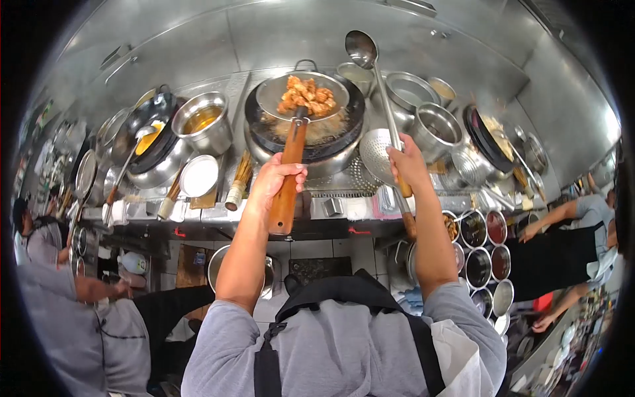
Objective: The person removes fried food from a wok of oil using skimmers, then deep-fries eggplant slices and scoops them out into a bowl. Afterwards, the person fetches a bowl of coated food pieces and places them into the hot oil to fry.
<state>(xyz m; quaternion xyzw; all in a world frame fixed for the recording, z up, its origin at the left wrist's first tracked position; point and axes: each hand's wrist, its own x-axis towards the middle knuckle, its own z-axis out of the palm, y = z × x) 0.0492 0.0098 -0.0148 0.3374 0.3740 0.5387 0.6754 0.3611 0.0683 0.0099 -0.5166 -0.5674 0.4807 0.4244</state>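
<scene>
Holding browned pieces point(306, 96), a strainer point(269, 97) occupies the left hand point(270, 180), a ladle point(386, 104) the right point(410, 163).

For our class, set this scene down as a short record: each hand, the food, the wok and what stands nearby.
Left hand: grips the wooden handle of a strainer
Right hand: holds a ladle, bowl end pointing away
Food: browned pieces, in the strainer
Wok: below the strainer, frothy liquid inside; whether they touch is unclear
Nearby: metal pot of amber liquid, left of the wok; perforated skimmer, right
</scene>
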